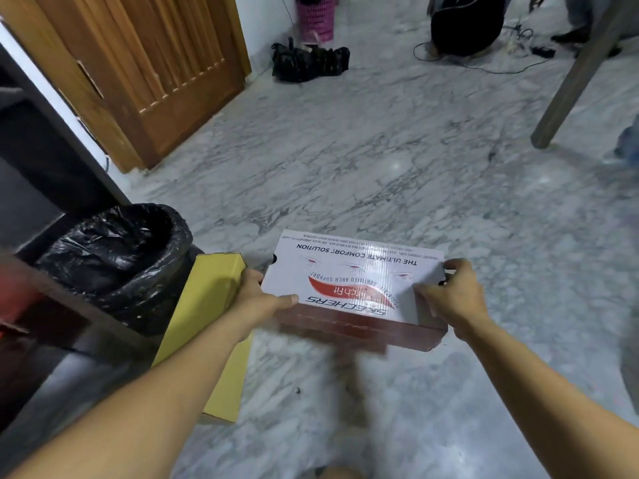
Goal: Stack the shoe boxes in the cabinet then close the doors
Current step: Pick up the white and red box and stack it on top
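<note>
A white and red shoe box with printed lettering on its lid hangs above the marble floor, held at both ends. My left hand grips its left end, thumb lying on the lid. My right hand grips its right end, fingers over the lid's corner. A yellow box lies on the floor just left of it, partly under my left forearm. The dark cabinet stands at the left edge, its inside mostly out of view.
A bin lined with a black bag stands between the cabinet and the yellow box. A wooden door is at the back left, a black bag and cables lie on the far floor, a table leg at right.
</note>
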